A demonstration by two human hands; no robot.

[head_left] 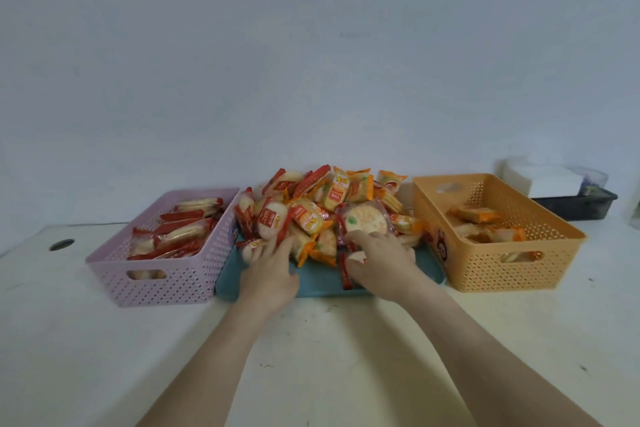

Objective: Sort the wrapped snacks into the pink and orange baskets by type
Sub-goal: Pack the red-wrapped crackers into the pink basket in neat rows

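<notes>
Your two bare forearms reached across the white table point(104, 340) toward the teal tray point(318, 279), the marker for everything else. Your left hand point(268, 274) lay over the tray's near left part, fingers stretched onto a small red-edged packet point(254, 245) at the foot of the heap. Blur there kept me from telling whether you grasped it or only touched it. Your right hand point(381, 260) sat over the tray's near middle, thumb and fingers curled around a red-wrapped snack point(347, 274), fingertips against a clear pack of round crackers point(365, 222). Behind both hands, the pile of wrapped snacks point(332, 198) covered the tray's far half, red and orange wrappers mixed. Touching the tray's left side stood the pink basket point(156, 284), holding many red-and-white packs. Just right of the tray stood the orange basket point(502, 270), with a few orange-edged packs inside. Far left of the tray, a round hole point(61, 244) showed in the table. Beyond the tray's right, past the orange basket, a dark bin point(581, 208) carried a white box point(540, 180) against the pale wall point(311, 45).
</notes>
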